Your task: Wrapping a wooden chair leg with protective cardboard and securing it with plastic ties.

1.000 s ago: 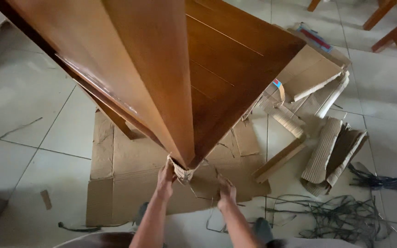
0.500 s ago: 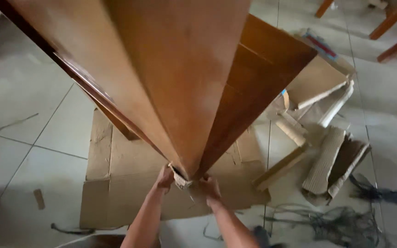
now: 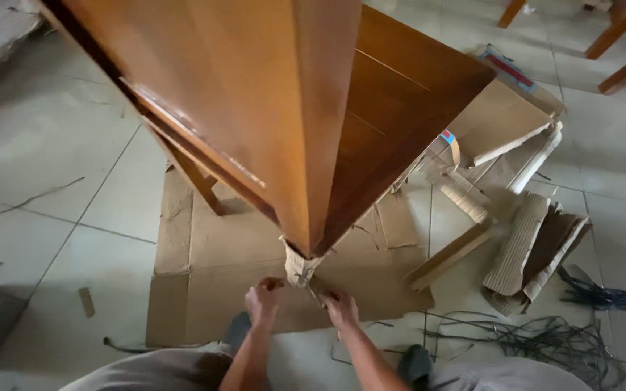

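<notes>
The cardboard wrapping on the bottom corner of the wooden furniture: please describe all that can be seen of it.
The cardboard wrapping is a small, pale brown, crumpled piece that covers the lowest corner of the brown wooden furniture. It looks torn and partly loose, hanging below the corner. The left hand and the right hand are just under it, on either side; whether the fingers grip it cannot be told. Flattened cardboard lies beneath.

Hands (image 3: 302, 300) at cabinet's (image 3: 291, 108) wrapped corner (image 3: 301, 265)

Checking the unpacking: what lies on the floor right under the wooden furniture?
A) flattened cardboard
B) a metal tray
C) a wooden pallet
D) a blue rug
A: flattened cardboard lies spread on the tiles beneath the wooden furniture, in front of both hands.
</notes>
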